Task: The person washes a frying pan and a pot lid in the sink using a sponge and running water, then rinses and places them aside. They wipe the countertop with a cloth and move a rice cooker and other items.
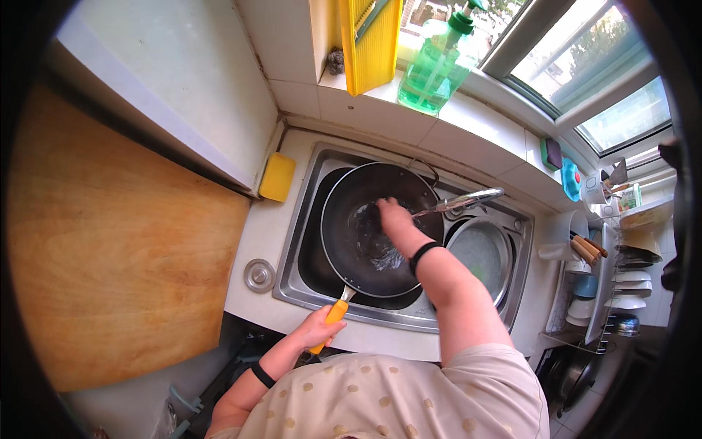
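A dark wok (351, 236) rests over the left basin of the steel double sink (378, 321), with some water in its bottom. My left hand (318, 329) is closed around its yellow handle (337, 311). Inside the wok is my right hand (394, 213), fingers pointing down at the inner surface; whether it holds anything is hidden. Water runs from the chrome faucet (471, 198) beside that hand. In the right basin sits a round metal pan (477, 255) containing water.
A wooden board (126, 241) stands left. A sink strainer (259, 275) and a yellow sponge (278, 176) lie on the counter. A green soap bottle (433, 71) and yellow grater (370, 49) occupy the windowsill. At right are knives (587, 249) and a dish rack (576, 345).
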A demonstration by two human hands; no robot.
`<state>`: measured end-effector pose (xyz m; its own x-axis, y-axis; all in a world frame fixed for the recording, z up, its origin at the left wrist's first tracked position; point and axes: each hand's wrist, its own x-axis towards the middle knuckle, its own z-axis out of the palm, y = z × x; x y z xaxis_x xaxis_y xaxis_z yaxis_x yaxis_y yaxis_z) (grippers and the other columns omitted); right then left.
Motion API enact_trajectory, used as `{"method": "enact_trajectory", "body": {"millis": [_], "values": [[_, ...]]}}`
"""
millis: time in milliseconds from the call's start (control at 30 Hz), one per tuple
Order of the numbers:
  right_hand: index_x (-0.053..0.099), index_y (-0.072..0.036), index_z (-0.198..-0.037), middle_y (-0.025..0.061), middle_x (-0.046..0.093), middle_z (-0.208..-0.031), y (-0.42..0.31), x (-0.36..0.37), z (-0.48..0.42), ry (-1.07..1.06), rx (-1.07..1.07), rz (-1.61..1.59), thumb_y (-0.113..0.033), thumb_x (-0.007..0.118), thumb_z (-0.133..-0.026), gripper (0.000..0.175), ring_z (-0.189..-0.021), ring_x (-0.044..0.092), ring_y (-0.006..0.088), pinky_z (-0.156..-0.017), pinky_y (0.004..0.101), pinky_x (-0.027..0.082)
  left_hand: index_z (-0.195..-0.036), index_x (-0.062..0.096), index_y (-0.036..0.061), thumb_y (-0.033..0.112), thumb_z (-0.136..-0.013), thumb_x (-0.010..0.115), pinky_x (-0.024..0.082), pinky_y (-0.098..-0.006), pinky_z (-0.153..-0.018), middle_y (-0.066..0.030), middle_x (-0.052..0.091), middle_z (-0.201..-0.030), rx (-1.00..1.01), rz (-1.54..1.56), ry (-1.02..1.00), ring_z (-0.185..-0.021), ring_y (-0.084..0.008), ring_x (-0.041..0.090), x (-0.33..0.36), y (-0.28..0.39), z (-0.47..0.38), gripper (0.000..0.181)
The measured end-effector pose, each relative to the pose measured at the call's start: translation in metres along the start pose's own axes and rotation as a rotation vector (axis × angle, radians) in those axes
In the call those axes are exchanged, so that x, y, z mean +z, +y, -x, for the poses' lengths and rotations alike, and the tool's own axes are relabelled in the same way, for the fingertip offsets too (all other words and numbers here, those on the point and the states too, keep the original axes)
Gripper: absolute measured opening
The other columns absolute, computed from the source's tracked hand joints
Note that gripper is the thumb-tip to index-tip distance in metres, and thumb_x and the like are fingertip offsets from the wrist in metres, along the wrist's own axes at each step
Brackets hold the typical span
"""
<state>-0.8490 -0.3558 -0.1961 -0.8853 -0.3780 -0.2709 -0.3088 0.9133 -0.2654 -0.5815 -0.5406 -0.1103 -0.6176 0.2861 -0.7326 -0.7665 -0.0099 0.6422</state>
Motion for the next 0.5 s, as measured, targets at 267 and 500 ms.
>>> {"method": "enact_trajectory", "body": {"millis": [267, 500], "values": [[0.062, -0.012, -0.109, 0.0171, 0.059, -0.109, 0.021, 0.005, 0.073, -0.366, -0.221, -0.056, -0.009, 0.060, -0.080, 0.029, -0.098, 0.061, 0.0386, -0.088, 0.0430, 0.050, -0.102, 0.047, 0.0034, 0.014, -0.090, 0.063, 0.042, -0.0237, -0.045, -0.0007, 0.051, -0.067, -0.022, 0.031, -0.026, -0.048, -0.0082, 0.048, -0.007, -0.004, -0.002, 0.022], [0.061, -0.006, -0.109, 0.0073, 0.064, -0.101, 0.048, -0.043, 0.037, 0.059, 0.613, -1.942, -0.034, 0.056, -0.096, 0.031, -0.100, 0.063, 0.0246, -0.081, 0.0365, 0.053, -0.103, 0.049, 0.0039, 0.014, -0.089, 0.064, 0.042, -0.0238, -0.046, -0.0007, 0.051, -0.068, -0.025, 0.059, -0.037, -0.050, -0.0084, 0.048, -0.004, -0.004, -0.002, 0.023]]}}
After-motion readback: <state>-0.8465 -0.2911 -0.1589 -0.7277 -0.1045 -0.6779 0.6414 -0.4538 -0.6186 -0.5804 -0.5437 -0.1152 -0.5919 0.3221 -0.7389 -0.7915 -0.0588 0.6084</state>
